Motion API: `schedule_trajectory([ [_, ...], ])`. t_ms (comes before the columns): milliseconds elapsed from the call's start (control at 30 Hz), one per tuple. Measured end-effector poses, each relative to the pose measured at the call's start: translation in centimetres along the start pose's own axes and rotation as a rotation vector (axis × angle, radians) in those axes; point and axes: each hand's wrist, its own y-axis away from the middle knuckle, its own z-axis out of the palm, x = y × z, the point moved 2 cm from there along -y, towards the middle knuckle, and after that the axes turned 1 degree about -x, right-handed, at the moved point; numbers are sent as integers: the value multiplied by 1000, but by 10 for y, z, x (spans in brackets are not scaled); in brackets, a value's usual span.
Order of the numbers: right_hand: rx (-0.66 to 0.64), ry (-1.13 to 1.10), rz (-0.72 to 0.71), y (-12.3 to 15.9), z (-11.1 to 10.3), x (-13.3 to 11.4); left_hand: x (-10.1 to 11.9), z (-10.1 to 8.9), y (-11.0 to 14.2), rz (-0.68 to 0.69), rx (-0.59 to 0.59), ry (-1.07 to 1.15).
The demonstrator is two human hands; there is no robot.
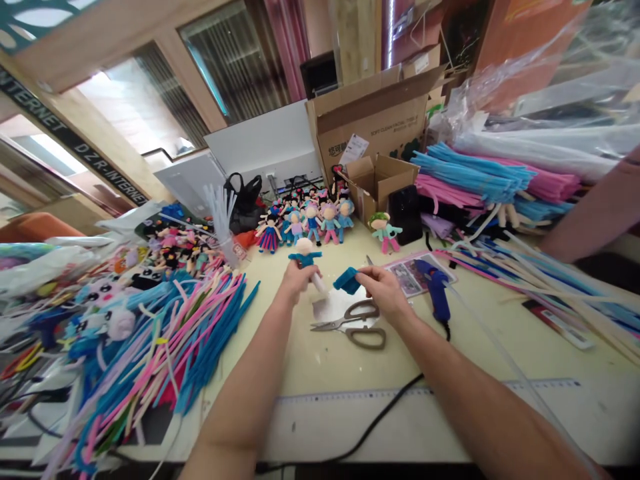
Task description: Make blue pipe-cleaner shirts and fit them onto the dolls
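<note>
Pale-headed doll with fuzzy teal arms (304,255) stands upright in the left hand (298,276), whose fingers are closed around its lower part, above the middle of the table; a white, stick-like piece (318,283) pokes out below, and whether it belongs to the doll cannot be told. The right hand (384,285) pinches a flat, fuzzy teal piece (347,281) by its edge, well apart from other stems. Too tight a squeeze would probably crush the soft pile, while the edge-only pinch might let the teal piece slip. Grey-handled metal scissors (341,325) lie with blades parted beneath both hands, so a lowered wrist could catch a point. The blue glue gun (438,297) rests beside the right forearm; if hot, it could burn skin, and an arm snagging the black cable (385,411) might drag it. The pale yellow tabletop (325,370) carries a heap of coloured chenille stems (200,340) on the left and a cluster of small finished-looking dolls (311,223) at the back. Behind stand a large brown carton (370,120), a pink curtain (285,33) and glazed partitions.
</note>
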Motion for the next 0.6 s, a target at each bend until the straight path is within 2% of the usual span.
schedule_trajectory([
  [67,30,54,-35,0,-1,1,6,8,25,16,-96,367],
  [133,24,74,-43,1,0,1,11,15,46,46,-134,480],
  [233,-26,78,-34,5,4,0,14,21,66,42,-113,351],
  [400,-152,77,-2,13,15,-2,15,20,77,118,14,64],
  [500,-195,51,24,15,19,1,12,17,78,92,61,23],
  [600,-216,46,29,14,20,4,7,16,75,35,42,77],
])
